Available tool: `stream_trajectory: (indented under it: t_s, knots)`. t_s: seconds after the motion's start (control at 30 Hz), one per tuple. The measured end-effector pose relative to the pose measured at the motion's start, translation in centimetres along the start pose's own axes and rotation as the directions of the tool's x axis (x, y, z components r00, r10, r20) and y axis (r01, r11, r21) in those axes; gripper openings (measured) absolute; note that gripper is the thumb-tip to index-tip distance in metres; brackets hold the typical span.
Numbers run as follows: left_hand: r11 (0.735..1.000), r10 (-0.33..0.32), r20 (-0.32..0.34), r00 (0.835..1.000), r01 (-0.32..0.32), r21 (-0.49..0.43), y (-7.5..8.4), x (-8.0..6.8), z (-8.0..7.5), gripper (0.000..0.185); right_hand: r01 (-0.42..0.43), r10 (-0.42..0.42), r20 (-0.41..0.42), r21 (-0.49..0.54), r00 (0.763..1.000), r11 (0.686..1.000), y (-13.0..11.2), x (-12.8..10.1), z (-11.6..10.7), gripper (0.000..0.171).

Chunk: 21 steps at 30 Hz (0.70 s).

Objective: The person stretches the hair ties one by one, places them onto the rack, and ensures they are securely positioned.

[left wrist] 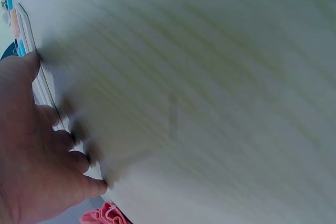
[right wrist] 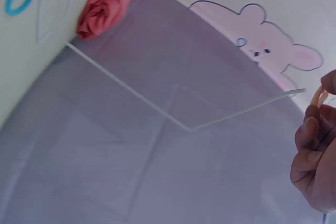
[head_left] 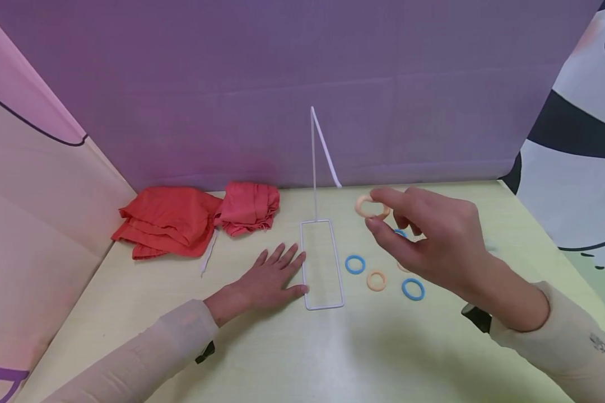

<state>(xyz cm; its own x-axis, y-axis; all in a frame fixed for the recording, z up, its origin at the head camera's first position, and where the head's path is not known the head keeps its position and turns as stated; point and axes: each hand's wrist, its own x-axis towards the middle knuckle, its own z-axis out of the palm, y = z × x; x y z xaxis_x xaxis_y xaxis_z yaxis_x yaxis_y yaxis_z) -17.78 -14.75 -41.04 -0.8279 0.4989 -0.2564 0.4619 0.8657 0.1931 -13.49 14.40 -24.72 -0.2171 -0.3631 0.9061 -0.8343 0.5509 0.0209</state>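
My right hand (head_left: 436, 240) pinches an orange ring (head_left: 361, 208) between thumb and forefinger, raised above the table. In the right wrist view the same ring (right wrist: 317, 97) is apart from the tip of the white wire stand's arm (right wrist: 247, 112). The stand (head_left: 324, 307) has a rectangular base lying on the table, a thin upright post and a slanting arm at its top. My left hand (head_left: 267, 282) rests on the table, its fingers spread and fingertips touching the base's left side. Two blue rings (head_left: 355, 265) and an orange ring (head_left: 376, 281) lie right of the base.
Further rings, one of them blue (head_left: 400, 233), are partly hidden behind my right hand. Folded red cloth (head_left: 168, 221) and a bundled red cloth (head_left: 249, 207) lie at the back left, with a white cord (head_left: 209, 253) beside them. A purple backdrop (head_left: 206, 112) stands behind the table.
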Motion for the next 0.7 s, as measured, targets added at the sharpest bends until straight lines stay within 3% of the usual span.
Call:
stream_trajectory:
  t_s: [0.13, 0.27, 0.4, 0.7]
  knots:
    - [1.000, -0.010, 0.008, 1.000, 0.010, 0.003, 0.0, -0.1, 0.0, 0.082, 0.083, -0.085, -0.076, -0.037, 0.993, 0.996, -1.2, 1.2, -0.1, 0.028]
    - [1.000, -0.015, 0.006, 1.000, 0.015, 0.004, 0.1, 0.0, 0.0, 0.082, 0.155, -0.164, -0.101, -0.088, 0.981, 0.984, -1.3, 2.2, 0.3, 0.024]
    - [1.000, -0.014, 0.001, 1.000, 0.014, 0.004, 0.1, 0.0, 0.0, 0.082, 0.193, -0.204, -0.090, -0.116, 0.975, 0.974, -0.9, 2.6, 1.0, 0.021]
    - [1.000, 0.001, 0.002, 1.000, -0.001, 0.010, 0.1, 0.1, 0.0, 0.081, 0.201, -0.206, -0.008, -0.175, 0.979, 0.964, 0.4, 2.8, 2.2, 0.020]
